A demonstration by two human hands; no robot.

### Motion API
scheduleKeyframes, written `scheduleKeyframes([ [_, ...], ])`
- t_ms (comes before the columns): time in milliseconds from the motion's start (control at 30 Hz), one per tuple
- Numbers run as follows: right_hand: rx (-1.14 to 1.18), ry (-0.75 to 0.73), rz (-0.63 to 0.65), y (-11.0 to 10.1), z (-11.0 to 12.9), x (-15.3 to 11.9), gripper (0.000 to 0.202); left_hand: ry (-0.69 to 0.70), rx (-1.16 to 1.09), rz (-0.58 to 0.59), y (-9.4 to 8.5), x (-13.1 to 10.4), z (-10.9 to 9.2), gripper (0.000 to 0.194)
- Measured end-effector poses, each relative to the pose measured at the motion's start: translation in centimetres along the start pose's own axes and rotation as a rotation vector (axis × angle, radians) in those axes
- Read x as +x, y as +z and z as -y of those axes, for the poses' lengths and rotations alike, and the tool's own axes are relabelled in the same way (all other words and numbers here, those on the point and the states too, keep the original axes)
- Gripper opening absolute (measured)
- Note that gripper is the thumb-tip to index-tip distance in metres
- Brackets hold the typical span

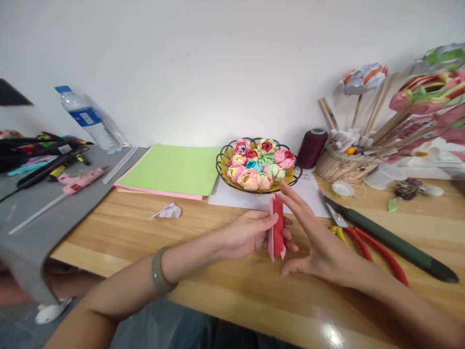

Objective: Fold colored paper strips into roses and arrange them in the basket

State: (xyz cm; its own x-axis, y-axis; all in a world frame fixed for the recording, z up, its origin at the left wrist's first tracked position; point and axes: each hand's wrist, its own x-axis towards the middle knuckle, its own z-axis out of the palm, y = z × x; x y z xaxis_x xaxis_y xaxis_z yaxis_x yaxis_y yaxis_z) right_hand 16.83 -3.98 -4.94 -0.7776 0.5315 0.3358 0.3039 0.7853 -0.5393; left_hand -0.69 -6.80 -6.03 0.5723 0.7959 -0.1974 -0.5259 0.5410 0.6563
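Observation:
Between the thumb and fingers of my left hand (250, 232) is a narrow folded paper strip (278, 228), red on one face with pink layers showing at its sides. It stands roughly upright above the wooden table (203, 271). My right hand (319, 242) is just to the right of it, fingers stretched and thumb apart, holding nothing. Whether a right fingertip touches the paper's edge, I cannot tell. Behind the hands, a basket (221, 170) holds several colourful paper flowers (267, 160).
Scissors (358, 232) and a dark green long-bodied tool (395, 242) lie right. Paper sheets (170, 169) and a crumpled scrap (170, 211) are left. A pink glue gun (82, 181) and water bottle (87, 118) are farther left. A thread spool (311, 148) stands behind.

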Motion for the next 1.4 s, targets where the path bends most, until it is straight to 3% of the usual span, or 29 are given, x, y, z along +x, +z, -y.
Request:
scheduleKeyframes([
  [167, -0.003, 0.006, -0.026, 0.6, -0.3, -0.1, 0.091, 0.009, 0.006, -0.016, 0.4, -0.1, 0.3, 0.025],
  [367, 0.027, 0.060, -0.055, 1.1, 0.0, -0.2, 0.100, -0.022, -0.032, -0.024, 0.3, -0.1, 0.7, 0.030],
  [567, 0.061, 0.065, -0.101, 0.9, 0.3, 0.0, 0.091, -0.015, -0.035, -0.010, 0.2, -0.1, 0.7, 0.029],
  [667, 0.192, 0.137, -0.064, 0.7, 0.3, 0.0, 0.093, -0.030, -0.004, -0.037, 0.2, -0.1, 0.7, 0.032],
  [767, 0.423, 0.322, -0.131, 0.2, 0.2, 0.2, 0.069, -0.010, 0.090, -0.074, 0.2, -0.1, 0.8, 0.036],
  [867, 0.467, 0.506, -0.200, -0.5, 0.3, 0.7, 0.040, -0.003, 0.206, -0.073, 0.2, 0.1, 0.9, 0.039],
  [1000, 0.560, 0.579, -0.119, -1.0, 0.7, 1.1, 0.030, -0.022, 0.289, -0.060, 0.4, 0.1, 0.8, 0.037],
  [1100, 0.619, 0.595, -0.182, -1.0, 0.7, 0.9, 0.028, -0.028, 0.255, -0.048, 0.5, 0.0, 0.7, 0.036],
  [1233, 0.544, 0.589, -0.221, -0.6, 0.5, 0.6, 0.027, -0.030, 0.201, -0.029, 0.5, -0.2, 0.6, 0.037],
  [1400, 0.193, 0.468, -0.279, 0.0, 0.5, 0.2, 0.023, -0.046, 0.184, -0.024, 0.4, -0.2, 0.8, 0.039],
])
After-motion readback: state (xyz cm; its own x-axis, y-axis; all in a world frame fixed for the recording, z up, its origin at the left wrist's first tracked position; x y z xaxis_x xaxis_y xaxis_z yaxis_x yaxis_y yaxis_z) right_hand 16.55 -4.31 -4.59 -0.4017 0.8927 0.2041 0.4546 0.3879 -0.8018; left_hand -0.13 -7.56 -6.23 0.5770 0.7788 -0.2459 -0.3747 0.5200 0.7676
